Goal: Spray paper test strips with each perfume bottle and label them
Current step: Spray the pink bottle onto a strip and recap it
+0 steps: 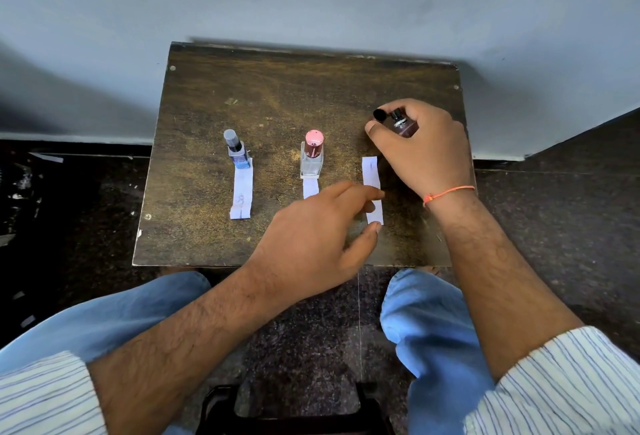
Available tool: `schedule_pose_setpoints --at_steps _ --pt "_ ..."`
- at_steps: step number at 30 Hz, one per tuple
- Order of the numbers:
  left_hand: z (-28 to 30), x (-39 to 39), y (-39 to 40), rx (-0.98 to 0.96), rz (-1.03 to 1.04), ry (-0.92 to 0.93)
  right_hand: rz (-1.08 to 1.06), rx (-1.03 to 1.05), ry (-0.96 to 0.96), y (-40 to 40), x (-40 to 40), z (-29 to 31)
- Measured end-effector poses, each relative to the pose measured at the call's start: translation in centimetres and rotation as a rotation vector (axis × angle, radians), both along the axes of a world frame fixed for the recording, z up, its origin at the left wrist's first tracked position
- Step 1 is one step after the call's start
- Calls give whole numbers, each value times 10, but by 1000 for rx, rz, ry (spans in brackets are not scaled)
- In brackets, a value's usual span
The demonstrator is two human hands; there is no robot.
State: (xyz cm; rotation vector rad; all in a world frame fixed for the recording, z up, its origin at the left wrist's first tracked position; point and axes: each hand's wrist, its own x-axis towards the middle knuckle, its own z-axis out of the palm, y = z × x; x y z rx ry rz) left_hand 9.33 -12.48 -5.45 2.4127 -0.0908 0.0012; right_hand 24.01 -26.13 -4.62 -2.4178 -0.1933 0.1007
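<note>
Item: small dark brown glass perfume bottle (404, 128), black spray head exposed, standing at the right rear of the worn dark wooden counter (277, 95), just beyond the far end of a white paper test strip (372, 188). The right hand (426, 150) grips the bottle, fingers curled round its body; a small black cap (379, 115) sits at the fingertips beside the nozzle.

Step in hand, as judged: spraying or recapping at the third strip. Advice: keep the nozzle aimed down at the strip's far end, press briefly, steady the paper.

Left hand (322, 244): fingers loosely spread, thumb tip (374, 226) touching the strip's near end; it holds nothing.

Also present: grey-capped blue bottle (237, 152) on a marked strip (241, 197); pink-capped clear bottle (312, 157) on a second strip (310, 189).
</note>
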Motion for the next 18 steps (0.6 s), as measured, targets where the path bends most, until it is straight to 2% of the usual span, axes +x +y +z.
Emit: schedule_pose_setpoints --at_steps 8,13,18 --pt "4 8 0 -109 121 5 38 533 105 13 -27 8" --pt "5 12 -10 -145 156 -13 42 699 95 18 -39 9" --pt "5 18 -19 -281 199 -6 75 789 121 15 -44 11"
